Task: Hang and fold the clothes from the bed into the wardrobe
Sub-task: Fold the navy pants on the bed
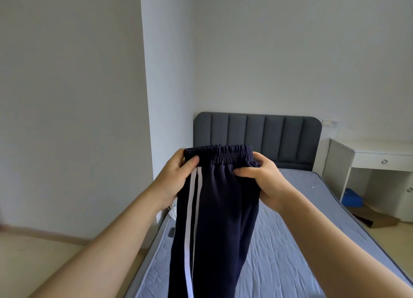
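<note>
1. Trousers [214,219], navy with two white side stripes, hang above the bed [279,253], held up by the waistband.
2. Left hand [176,177] pinches the waistband's left end, thumb in front.
3. Right hand [263,179] grips the right end, fingers curled into the cloth.
4. Risk: the legs look bunched together; folding now would likely trap creases.
5. Risk: loosening either pinch could drop that side and twist the garment.
6. Wardrobe is out of view.

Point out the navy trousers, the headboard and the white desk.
navy trousers [220,219]: head view, on the leg fabric below the waistband.
headboard [274,136]: head view, on a padded grey panel.
white desk [380,150]: head view, on the desktop's front edge.
</note>
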Demonstrator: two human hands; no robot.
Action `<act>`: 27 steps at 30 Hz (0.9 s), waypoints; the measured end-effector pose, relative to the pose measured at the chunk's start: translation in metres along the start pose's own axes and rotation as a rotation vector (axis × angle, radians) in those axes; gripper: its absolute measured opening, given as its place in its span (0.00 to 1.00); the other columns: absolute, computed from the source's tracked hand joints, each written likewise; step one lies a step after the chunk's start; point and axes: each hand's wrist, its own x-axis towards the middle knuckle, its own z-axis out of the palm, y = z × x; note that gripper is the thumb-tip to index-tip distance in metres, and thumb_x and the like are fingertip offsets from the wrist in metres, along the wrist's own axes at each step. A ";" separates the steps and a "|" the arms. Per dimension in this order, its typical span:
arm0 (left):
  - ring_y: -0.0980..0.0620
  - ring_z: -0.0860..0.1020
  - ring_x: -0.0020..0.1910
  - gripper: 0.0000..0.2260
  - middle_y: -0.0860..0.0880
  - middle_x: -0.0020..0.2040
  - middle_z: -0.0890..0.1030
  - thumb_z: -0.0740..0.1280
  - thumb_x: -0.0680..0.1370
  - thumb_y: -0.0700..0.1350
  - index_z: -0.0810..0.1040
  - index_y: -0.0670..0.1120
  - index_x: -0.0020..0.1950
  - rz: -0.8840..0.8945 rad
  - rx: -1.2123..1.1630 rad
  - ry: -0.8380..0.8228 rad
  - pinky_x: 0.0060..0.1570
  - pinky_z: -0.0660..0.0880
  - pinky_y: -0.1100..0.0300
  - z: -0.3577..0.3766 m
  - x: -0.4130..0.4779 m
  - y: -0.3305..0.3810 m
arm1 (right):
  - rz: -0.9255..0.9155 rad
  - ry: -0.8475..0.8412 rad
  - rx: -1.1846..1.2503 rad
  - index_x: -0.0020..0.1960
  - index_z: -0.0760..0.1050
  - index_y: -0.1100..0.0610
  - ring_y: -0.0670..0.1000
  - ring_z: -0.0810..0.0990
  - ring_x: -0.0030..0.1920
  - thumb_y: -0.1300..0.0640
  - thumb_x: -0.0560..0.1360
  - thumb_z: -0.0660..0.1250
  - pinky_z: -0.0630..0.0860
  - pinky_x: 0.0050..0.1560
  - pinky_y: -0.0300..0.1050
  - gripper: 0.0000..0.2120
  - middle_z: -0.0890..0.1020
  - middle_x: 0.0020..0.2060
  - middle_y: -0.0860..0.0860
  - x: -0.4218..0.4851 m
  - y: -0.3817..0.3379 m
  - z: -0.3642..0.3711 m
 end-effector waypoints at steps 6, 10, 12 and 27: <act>0.59 0.80 0.51 0.14 0.57 0.49 0.82 0.69 0.74 0.37 0.75 0.54 0.54 0.026 0.108 -0.062 0.51 0.75 0.66 -0.005 0.002 0.005 | -0.110 -0.085 -0.002 0.57 0.73 0.43 0.48 0.84 0.46 0.70 0.71 0.67 0.79 0.41 0.40 0.25 0.84 0.45 0.47 -0.001 -0.008 0.000; 0.61 0.80 0.48 0.16 0.58 0.45 0.83 0.68 0.73 0.33 0.77 0.53 0.51 0.074 0.150 -0.067 0.46 0.75 0.68 -0.008 0.007 0.010 | -0.157 -0.175 -0.384 0.44 0.77 0.48 0.46 0.82 0.43 0.60 0.66 0.75 0.80 0.43 0.41 0.12 0.81 0.42 0.48 -0.002 -0.025 0.002; 0.62 0.80 0.46 0.16 0.58 0.44 0.83 0.67 0.72 0.30 0.78 0.52 0.49 0.078 0.159 -0.100 0.43 0.75 0.70 -0.009 0.006 0.012 | -0.123 -0.161 -0.605 0.35 0.73 0.54 0.49 0.78 0.33 0.56 0.64 0.76 0.75 0.35 0.40 0.11 0.77 0.31 0.49 -0.002 -0.033 0.004; 0.50 0.83 0.42 0.14 0.46 0.44 0.84 0.71 0.64 0.41 0.81 0.44 0.49 -0.259 -0.029 -0.248 0.41 0.79 0.59 -0.025 0.007 0.050 | -0.019 0.009 0.011 0.47 0.81 0.59 0.54 0.84 0.44 0.64 0.70 0.70 0.80 0.39 0.42 0.06 0.85 0.43 0.55 -0.002 -0.036 0.010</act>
